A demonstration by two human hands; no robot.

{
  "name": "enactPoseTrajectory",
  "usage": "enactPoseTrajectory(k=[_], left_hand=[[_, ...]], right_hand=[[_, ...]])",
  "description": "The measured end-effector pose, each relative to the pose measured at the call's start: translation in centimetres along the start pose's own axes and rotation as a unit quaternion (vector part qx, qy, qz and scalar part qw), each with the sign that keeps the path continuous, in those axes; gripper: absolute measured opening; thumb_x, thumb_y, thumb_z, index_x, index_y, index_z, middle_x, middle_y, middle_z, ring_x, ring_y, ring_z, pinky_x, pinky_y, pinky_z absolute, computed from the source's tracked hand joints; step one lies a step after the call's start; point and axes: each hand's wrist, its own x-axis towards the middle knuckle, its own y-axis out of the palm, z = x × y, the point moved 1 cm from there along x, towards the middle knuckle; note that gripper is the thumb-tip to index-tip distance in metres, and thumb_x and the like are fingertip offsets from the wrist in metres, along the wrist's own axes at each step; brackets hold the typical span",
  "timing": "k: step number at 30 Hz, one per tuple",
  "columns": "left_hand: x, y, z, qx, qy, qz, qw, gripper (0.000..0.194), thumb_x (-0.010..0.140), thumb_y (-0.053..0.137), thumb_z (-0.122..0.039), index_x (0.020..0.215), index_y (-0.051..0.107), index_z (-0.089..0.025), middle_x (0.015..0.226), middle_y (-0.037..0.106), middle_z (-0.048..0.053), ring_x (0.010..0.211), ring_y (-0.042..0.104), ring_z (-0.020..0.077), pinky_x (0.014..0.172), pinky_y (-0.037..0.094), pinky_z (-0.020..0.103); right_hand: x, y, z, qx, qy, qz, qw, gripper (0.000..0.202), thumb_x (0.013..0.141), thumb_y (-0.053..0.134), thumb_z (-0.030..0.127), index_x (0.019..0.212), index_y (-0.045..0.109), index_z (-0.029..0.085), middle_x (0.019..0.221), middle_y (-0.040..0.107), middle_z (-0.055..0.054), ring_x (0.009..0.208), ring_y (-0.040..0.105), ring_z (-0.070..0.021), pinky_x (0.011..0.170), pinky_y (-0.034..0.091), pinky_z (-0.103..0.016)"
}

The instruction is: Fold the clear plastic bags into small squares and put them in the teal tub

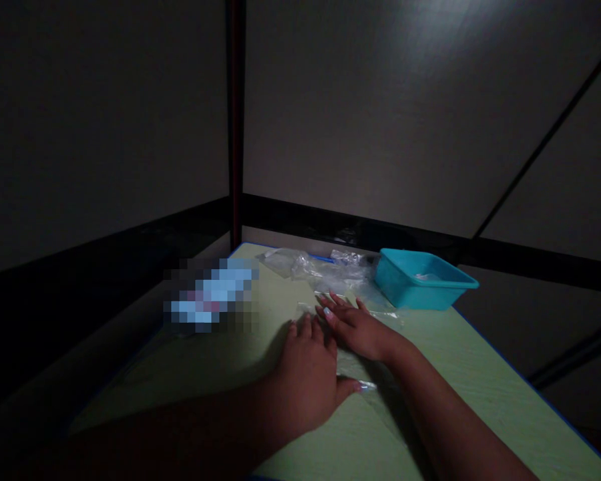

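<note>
Both hands rest on a clear plastic bag [348, 364] lying on the pale green tabletop. My left hand [310, 374] is palm down over its left side, fingers stretched forward and thumb out to the right. Just beyond, my right hand [353, 327] lies flat with its fingers spread over the bag's far part. Neither hand grips anything that I can see. Much of the bag is hidden under the palms, and its see-through edges are hard to follow.
A turquoise plastic basket [423, 280] stands at the table's right far edge with something pale inside. Crumpled clear plastic bags [325, 270] lie along the back. On the left is a blurred-out bright object [213, 294]. Walls [360, 133] close in behind the green table [481, 381].
</note>
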Motion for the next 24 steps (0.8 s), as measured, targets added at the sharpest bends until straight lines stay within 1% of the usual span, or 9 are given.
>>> enactPoseTrajectory(k=[3, 5, 9, 14, 17, 20, 24], left_hand=[[0.02, 0.12, 0.16, -0.006, -0.001, 0.016, 1.0, 0.072, 0.079, 0.036, -0.063, 0.126, 0.048, -0.01, 0.134, 0.04, 0.022, 0.127, 0.029, 0.0381, 0.101, 0.022, 0.054], [0.07, 0.05, 0.2, -0.009, -0.001, 0.021, 1.0, 0.071, 0.079, 0.036, -0.063, 0.127, 0.048, -0.011, 0.135, 0.039, 0.022, 0.126, 0.028, 0.0401, 0.1, 0.022, 0.057], [0.15, -0.1, 0.17, -0.011, -0.004, 0.031, 0.999, 0.072, 0.08, 0.036, -0.063, 0.129, 0.045, -0.012, 0.138, 0.035, 0.022, 0.126, 0.026, 0.0445, 0.097, 0.023, 0.061], [0.18, -0.09, 0.15, -0.015, -0.011, 0.041, 0.999, 0.071, 0.08, 0.037, -0.062, 0.131, 0.043, -0.013, 0.139, 0.034, 0.02, 0.127, 0.024, 0.0437, 0.098, 0.023, 0.059], [0.2, -0.18, 0.11, -0.018, -0.013, 0.044, 0.999, 0.072, 0.08, 0.038, -0.061, 0.133, 0.041, -0.013, 0.14, 0.032, 0.02, 0.128, 0.022, 0.0431, 0.1, 0.022, 0.058], [0.2, -0.39, 0.02, -0.021, -0.017, 0.052, 0.998, 0.072, 0.08, 0.039, -0.061, 0.133, 0.04, -0.013, 0.14, 0.03, 0.021, 0.128, 0.021, 0.0427, 0.1, 0.022, 0.058], [0.14, -0.54, -0.09, -0.013, -0.012, 0.053, 0.998, 0.07, 0.08, 0.038, -0.06, 0.131, 0.043, -0.012, 0.138, 0.034, 0.021, 0.127, 0.023, 0.0435, 0.099, 0.023, 0.059]], right_hand=[[-0.04, -0.16, 0.14, 0.003, -0.002, -0.014, 1.0, 0.056, 0.091, 0.014, 0.053, 0.133, 0.038, 0.026, 0.146, 0.021, -0.002, 0.136, 0.006, -0.0232, 0.104, -0.006, -0.056], [-0.07, -0.27, 0.25, 0.007, -0.013, -0.019, 1.0, 0.055, 0.091, 0.013, 0.052, 0.134, 0.037, 0.026, 0.146, 0.022, -0.001, 0.136, 0.006, -0.0233, 0.104, -0.006, -0.056], [0.0, -0.24, 0.33, 0.008, -0.024, -0.01, 1.0, 0.056, 0.091, 0.012, 0.053, 0.13, 0.042, 0.028, 0.146, 0.021, 0.0, 0.136, 0.004, -0.0247, 0.103, -0.006, -0.058], [0.38, 0.17, 0.12, 0.001, -0.014, 0.003, 1.0, 0.056, 0.09, 0.011, 0.055, 0.13, 0.041, 0.032, 0.147, 0.017, 0.0, 0.136, 0.001, -0.025, 0.101, -0.006, -0.06], [0.57, 0.3, 0.04, 0.01, -0.013, 0.008, 1.0, 0.056, 0.09, 0.01, 0.056, 0.131, 0.04, 0.033, 0.147, 0.015, 0.001, 0.136, 0.0, -0.0247, 0.101, -0.005, -0.06], [0.68, 0.34, 0.04, 0.013, -0.011, 0.005, 1.0, 0.056, 0.089, 0.011, 0.056, 0.13, 0.041, 0.033, 0.147, 0.014, 0.002, 0.136, -0.001, -0.0255, 0.1, -0.006, -0.061], [0.74, 0.38, 0.18, 0.016, -0.015, -0.004, 1.0, 0.056, 0.089, 0.012, 0.057, 0.128, 0.044, 0.034, 0.147, 0.016, 0.003, 0.136, -0.001, -0.0258, 0.099, -0.009, -0.063]])
